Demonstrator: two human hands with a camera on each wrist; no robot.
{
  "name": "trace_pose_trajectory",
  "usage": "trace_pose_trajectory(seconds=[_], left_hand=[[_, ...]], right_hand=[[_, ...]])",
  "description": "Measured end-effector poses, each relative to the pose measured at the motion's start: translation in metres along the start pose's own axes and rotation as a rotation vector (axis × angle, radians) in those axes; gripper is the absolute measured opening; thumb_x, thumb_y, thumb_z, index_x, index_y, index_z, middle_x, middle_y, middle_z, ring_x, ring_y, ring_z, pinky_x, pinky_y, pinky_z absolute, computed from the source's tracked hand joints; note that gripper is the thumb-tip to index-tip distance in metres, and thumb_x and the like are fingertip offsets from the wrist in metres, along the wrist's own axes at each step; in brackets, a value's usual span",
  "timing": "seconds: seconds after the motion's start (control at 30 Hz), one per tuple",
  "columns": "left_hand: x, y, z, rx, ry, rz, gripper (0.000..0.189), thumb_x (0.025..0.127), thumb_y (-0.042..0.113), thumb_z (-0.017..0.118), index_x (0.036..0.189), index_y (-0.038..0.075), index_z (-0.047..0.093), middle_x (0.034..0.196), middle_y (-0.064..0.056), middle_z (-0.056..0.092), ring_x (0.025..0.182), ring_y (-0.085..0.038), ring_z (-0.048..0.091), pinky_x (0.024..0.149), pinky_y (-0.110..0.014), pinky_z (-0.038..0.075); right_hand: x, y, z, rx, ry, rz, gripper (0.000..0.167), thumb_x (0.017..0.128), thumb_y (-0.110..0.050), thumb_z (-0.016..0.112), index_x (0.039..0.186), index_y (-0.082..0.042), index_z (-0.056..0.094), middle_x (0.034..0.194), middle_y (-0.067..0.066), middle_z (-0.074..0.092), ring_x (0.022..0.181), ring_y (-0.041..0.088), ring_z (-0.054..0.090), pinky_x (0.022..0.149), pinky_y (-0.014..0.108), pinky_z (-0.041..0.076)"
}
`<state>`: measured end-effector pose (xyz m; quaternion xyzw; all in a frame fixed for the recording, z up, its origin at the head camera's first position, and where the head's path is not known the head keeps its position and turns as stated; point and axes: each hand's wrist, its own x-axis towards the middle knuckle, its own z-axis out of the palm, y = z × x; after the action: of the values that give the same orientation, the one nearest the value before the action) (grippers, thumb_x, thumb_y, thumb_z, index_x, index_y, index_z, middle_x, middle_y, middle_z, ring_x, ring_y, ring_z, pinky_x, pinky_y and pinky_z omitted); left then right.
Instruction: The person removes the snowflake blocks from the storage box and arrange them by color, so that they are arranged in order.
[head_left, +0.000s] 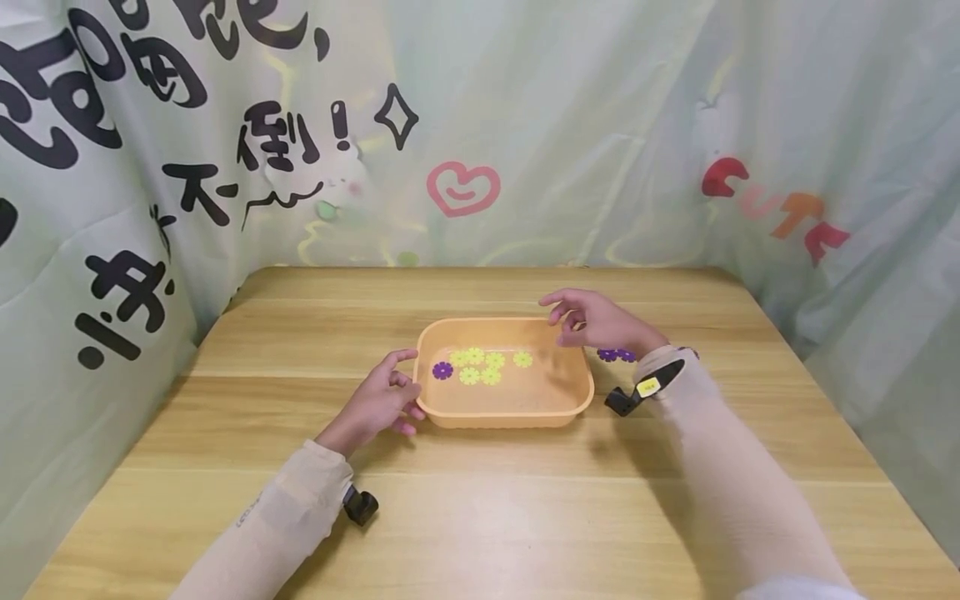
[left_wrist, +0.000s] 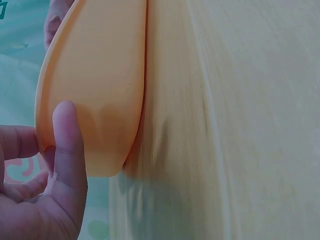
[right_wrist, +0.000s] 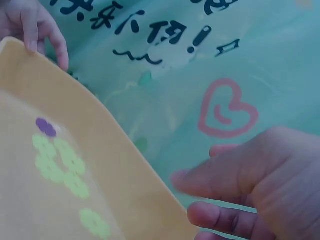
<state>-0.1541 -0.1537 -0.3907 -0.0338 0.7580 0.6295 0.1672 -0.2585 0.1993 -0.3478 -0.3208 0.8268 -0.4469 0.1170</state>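
A shallow orange plastic tray (head_left: 495, 421) rests on the table. Inside lie several yellow flower-shaped pieces (head_left: 491, 377) and one purple flower-shaped piece (head_left: 442, 370), toward the left side. My left hand (head_left: 378, 400) holds the tray's left end, its thumb (left_wrist: 69, 130) against the wall and a finger at the rim. My right hand (head_left: 600, 321) hovers over the far right corner of the tray with loosely bent fingers. Nothing shows between those fingers in the right wrist view.
More purple flower-shaped pieces (head_left: 617, 355) lie right of the tray, partly covered by the right wrist. The wooden table (head_left: 495, 517) extends around the tray. A pale green curtain (head_left: 570, 150) with printed lettering and a pink heart hangs behind it. Each wrist wears a small black camera (head_left: 360, 505).
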Motion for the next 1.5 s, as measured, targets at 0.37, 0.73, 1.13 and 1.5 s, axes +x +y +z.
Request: trace_pose_trajectory(seconds=[0.37,0.73,1.13,1.5], left_hand=[[-0.002,0.002,0.000,-0.001,-0.001,0.006,0.058,0.098,0.000,0.050,0.149,0.019,0.030,0.105,-0.016,0.043,0.075,-0.028,0.062,0.057,-0.040,0.059],[-0.001,-0.002,0.001,-0.023,-0.013,0.002,0.057,0.098,0.001,0.051,0.148,0.019,0.031,0.108,-0.018,0.044,0.075,-0.027,0.062,0.057,-0.038,0.059],[-0.001,0.000,0.000,-0.016,-0.001,0.007,0.057,0.097,0.000,0.051,0.148,0.018,0.031,0.106,-0.018,0.045,0.075,-0.027,0.062,0.057,-0.038,0.059],[-0.001,0.002,0.002,-0.013,0.001,-0.001,0.057,0.097,0.000,0.051,0.148,0.019,0.031,0.105,-0.017,0.044,0.075,-0.028,0.063,0.058,-0.040,0.059]], right_hand=[[0.026,-0.014,0.026,0.152,-0.092,0.033,0.045,0.089,0.008,0.050,0.134,0.009,0.046,0.111,0.035,0.054,0.087,0.038,0.057,0.063,0.034,0.052],[0.046,-0.016,0.046,0.242,-0.295,0.162,0.047,0.093,-0.009,0.037,0.137,0.008,0.042,0.100,0.031,0.056,0.076,0.032,0.057,0.065,0.042,0.054],[0.074,-0.016,0.066,-0.102,-0.398,0.113,0.036,0.093,-0.006,0.058,0.129,-0.001,0.058,0.099,0.011,0.063,0.077,0.029,0.061,0.061,0.034,0.053],[0.101,-0.022,0.094,-0.211,-0.465,0.035,0.030,0.091,-0.010,0.064,0.121,-0.007,0.065,0.096,0.004,0.064,0.083,0.014,0.058,0.067,0.026,0.052]])
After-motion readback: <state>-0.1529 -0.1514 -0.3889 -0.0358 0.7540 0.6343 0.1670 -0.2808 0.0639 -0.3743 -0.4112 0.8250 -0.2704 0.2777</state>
